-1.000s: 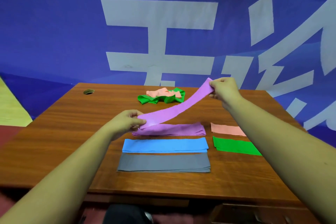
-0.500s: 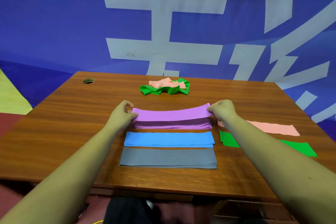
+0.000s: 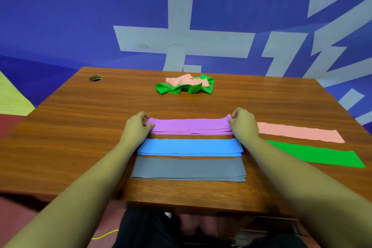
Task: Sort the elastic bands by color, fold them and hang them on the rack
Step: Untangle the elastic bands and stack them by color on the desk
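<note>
Purple band, laid flat on the purple stack at the middle of the table. One second earlier the band hung taut in the air, its right end raised well above the wood. Half a second earlier it bowed just above the stack. It now rests on the layers beneath, its ends roughly level with theirs. The purple pile has thus gained one band, and this step of sorting looks nearly done.

Left hand: fingers curled, thumb and fingertips pinching the left end of the band. Right hand: fingers likewise curled and closed on the right end. Neither hand has let go. Whether each pinch takes only the top band or also the layers under it cannot be told from this angle.

Blue stack and grey stack lie just nearer the person, parallel to the purple one and apart from it. A pink band and a green band lie flat to the right. A crumpled heap of green and pink bands remains at the far side, so those two colours appear unfinished. No rack is in view; hanging has evidently not begun.
</note>
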The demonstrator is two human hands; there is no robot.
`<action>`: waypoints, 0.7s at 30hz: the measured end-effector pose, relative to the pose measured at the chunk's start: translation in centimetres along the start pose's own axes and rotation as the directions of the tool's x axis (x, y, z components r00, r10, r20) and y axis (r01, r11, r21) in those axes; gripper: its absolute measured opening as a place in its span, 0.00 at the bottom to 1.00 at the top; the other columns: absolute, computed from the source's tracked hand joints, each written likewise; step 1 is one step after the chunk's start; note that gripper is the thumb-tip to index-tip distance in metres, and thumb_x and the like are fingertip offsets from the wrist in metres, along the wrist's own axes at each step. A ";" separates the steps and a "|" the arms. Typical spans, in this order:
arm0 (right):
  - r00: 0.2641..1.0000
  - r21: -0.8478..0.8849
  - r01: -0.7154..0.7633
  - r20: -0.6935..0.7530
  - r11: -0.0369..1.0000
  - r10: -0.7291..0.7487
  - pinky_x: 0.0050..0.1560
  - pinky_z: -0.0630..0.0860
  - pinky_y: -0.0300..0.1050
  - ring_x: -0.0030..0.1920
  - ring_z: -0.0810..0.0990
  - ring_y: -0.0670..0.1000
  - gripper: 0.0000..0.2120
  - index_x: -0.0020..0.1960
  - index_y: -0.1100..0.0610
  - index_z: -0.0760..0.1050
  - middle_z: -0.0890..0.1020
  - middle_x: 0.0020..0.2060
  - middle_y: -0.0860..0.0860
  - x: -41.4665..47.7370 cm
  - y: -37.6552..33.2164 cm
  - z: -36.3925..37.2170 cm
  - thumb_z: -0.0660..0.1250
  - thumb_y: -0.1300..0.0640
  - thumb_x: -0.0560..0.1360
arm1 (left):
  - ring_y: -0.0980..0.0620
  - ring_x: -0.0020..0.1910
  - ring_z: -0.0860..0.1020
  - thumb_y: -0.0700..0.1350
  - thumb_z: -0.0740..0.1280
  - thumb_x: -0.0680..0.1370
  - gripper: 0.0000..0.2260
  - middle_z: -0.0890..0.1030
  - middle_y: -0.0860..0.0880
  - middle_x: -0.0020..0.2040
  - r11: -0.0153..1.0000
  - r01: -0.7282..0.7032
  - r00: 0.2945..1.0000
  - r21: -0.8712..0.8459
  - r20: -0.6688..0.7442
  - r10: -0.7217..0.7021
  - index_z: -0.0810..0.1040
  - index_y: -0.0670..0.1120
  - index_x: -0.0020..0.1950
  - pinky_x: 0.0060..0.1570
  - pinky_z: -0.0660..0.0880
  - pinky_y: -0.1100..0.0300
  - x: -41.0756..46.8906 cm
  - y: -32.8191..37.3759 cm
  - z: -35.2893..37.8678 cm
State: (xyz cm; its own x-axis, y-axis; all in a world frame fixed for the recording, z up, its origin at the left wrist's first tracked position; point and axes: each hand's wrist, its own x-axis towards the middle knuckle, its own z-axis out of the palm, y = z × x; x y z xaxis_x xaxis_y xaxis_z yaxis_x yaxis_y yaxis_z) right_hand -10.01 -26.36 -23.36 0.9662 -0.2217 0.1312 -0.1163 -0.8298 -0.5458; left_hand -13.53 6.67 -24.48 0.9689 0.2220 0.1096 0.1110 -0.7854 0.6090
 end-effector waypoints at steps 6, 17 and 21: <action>0.995 -0.181 0.094 -0.027 0.979 -0.100 0.53 0.74 0.53 0.54 0.74 0.63 0.09 0.51 0.63 0.78 0.76 0.51 0.62 -0.4 0.1 0.4 0.64 0.59 0.76 | 0.42 0.58 0.74 0.46 0.70 0.74 0.15 0.70 0.43 0.56 0.994 0.025 0.999 0.106 0.034 -0.028 0.78 0.44 0.60 0.64 0.69 0.54 0.2 0.2 0.2; 0.970 -0.026 0.226 0.093 0.974 -0.223 0.58 0.75 0.52 0.56 0.77 0.61 0.15 0.58 0.61 0.77 0.76 0.55 0.59 5.1 -7.2 -0.1 0.63 0.57 0.73 | 0.42 0.54 0.75 0.43 0.67 0.73 0.07 0.74 0.45 0.51 0.989 -0.127 0.991 0.078 -0.018 0.129 0.79 0.45 0.51 0.57 0.71 0.54 6.6 3.9 -0.8; 0.947 -0.008 0.280 0.165 0.960 -0.275 0.60 0.74 0.51 0.59 0.75 0.59 0.19 0.63 0.58 0.75 0.74 0.60 0.59 7.9 -9.6 2.4 0.64 0.58 0.73 | 0.44 0.55 0.75 0.41 0.66 0.74 0.10 0.73 0.46 0.50 0.981 -0.181 0.983 0.063 -0.005 0.182 0.80 0.44 0.54 0.57 0.69 0.56 10.1 5.5 1.3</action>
State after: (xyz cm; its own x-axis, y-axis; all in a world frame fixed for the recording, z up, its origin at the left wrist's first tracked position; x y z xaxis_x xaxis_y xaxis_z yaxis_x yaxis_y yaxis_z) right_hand -0.75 -18.91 -19.08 0.9851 0.1028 0.1378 0.1572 -0.8627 -0.4806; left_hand -2.83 3.85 -21.00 0.9717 0.0783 0.2227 -0.0527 -0.8476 0.5280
